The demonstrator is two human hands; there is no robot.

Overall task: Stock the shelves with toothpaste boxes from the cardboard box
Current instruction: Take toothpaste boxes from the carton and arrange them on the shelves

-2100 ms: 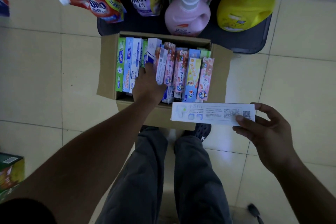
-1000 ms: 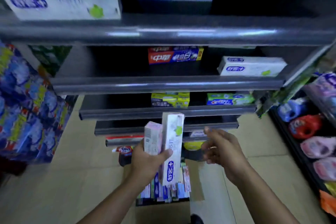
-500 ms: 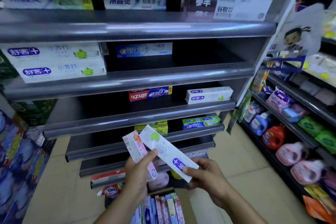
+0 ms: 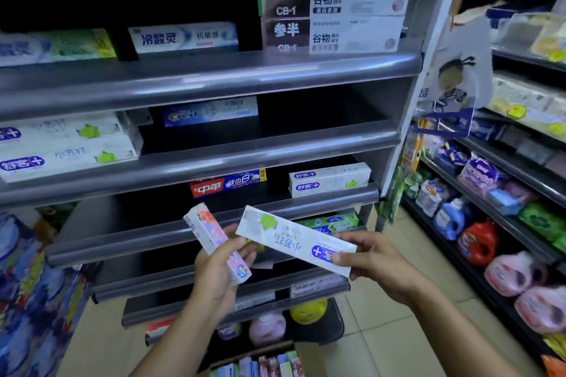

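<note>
At right hand [image 4: 377, 258], white toothpaste box [image 4: 289, 239].

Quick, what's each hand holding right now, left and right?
Left hand: closed around a small pink toothpaste box.
Right hand: closed, pinching the near end of a long white toothpaste box.

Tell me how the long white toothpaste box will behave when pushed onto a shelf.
The white box is probably stiff: gripped near one end by the right hand, it shows no sag. Its smooth flat faces should slide easily. Laid flat like the matching boxes, it is unlikely to tip or roll.
</note>
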